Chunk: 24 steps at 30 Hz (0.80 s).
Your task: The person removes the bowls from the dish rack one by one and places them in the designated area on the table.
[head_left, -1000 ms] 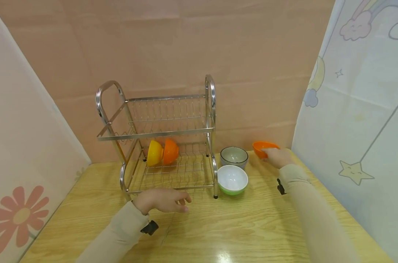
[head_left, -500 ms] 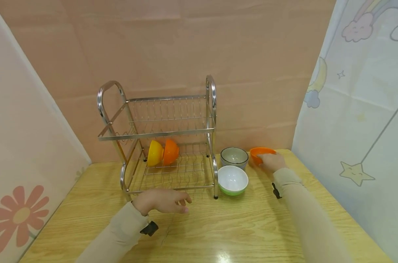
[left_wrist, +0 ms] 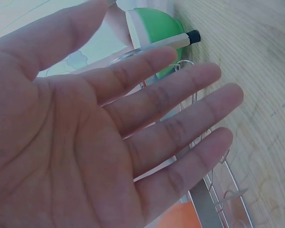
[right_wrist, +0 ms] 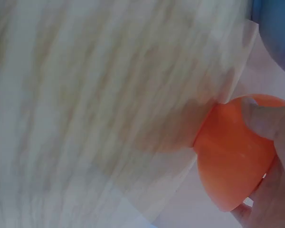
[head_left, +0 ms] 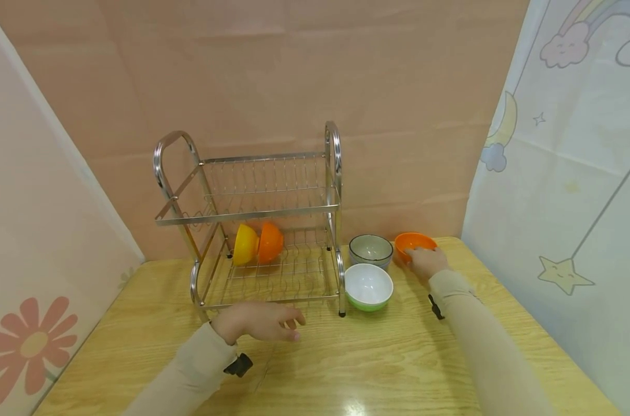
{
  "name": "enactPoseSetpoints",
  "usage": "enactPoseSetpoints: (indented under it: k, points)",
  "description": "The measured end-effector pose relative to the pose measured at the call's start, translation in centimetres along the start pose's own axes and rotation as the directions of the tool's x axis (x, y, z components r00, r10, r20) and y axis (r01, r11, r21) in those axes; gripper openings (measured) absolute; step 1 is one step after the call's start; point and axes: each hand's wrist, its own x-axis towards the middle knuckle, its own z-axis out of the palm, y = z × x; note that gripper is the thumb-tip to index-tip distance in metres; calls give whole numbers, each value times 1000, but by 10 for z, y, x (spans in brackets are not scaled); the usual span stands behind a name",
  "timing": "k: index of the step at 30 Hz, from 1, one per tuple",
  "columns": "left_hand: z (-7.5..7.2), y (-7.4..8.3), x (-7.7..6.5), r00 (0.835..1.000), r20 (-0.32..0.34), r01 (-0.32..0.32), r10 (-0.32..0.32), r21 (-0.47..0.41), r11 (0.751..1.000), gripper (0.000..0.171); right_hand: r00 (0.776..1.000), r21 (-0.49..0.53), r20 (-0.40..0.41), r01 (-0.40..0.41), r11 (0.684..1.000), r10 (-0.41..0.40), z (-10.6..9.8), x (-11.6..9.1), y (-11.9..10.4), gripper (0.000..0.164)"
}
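At the back right of the table, my right hand (head_left: 426,263) grips the near rim of an orange bowl (head_left: 414,238). In the right wrist view the thumb (right_wrist: 261,118) presses the bowl's (right_wrist: 235,147) outer wall, and the bowl's foot is at the table surface. My left hand (head_left: 260,322) hovers before the dish rack's (head_left: 294,297) front edge, its fingers extended and holding nothing, as the left wrist view shows. A grey bowl (head_left: 371,249) with a dark rim stands just left of the orange one. Closer to me is a white-lined green bowl (head_left: 368,286).
The two-tier metal rack stands left of the loose bowls. On its lower tier, a yellow bowl (head_left: 245,245) and another orange bowl (head_left: 270,242) stand on edge. Fabric walls (head_left: 398,115) enclose the wooden table (head_left: 325,358) at the back and sides.
My right hand has brought the orange bowl a little left and toward me, closer to the grey bowl, where it now sits level. The left hand has hardly moved.
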Motion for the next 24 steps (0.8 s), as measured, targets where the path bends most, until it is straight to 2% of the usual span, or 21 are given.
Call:
enactPoseSetpoints:
  k: [3,8,11,14,16,18,20,22,23,24]
  points:
    - [0,0,-1,1000,-4,-7,7,-7,1000,36,1000,-5,-7,9,1000,-9,6,3,4,37]
    - [0,-1,-3,1000,-19,-17,18,12,1000,35,992,-25,-69,105,994,-106,8,3,11,36]
    - [-1,-1,-4,999,-24,-22,22,16,1000,35,982,-13,-120,142,990,-143,-6,-1,9,42]
    - [-1,-1,-5,1000,-24,-18,19,14,1000,35,968,-7,-211,135,991,-134,-34,-8,-4,49]
    - [-1,-1,-5,1000,-23,-14,15,16,1000,36,940,-20,-318,125,992,-124,-54,-15,-17,48]
    - [-2,-1,-5,1000,-22,-11,12,11,1000,36,885,-50,-441,142,989,-150,-70,-23,-35,42]
    - [-3,1,-6,1000,-21,-12,12,7,1000,36,814,-87,-544,187,979,-204,-80,-33,-55,35]
    - [-3,2,-5,1000,-22,-8,8,-2,1000,36,760,-123,-592,243,962,-268,-83,-43,-76,31]
    - [-3,2,-5,1000,-20,-6,6,-6,1000,35,744,-135,-598,273,952,-298,-82,-50,-88,30]
    - [-3,3,-5,1000,-18,-1,1,-12,1000,35,744,-135,-585,304,943,-323,-80,-57,-99,28]
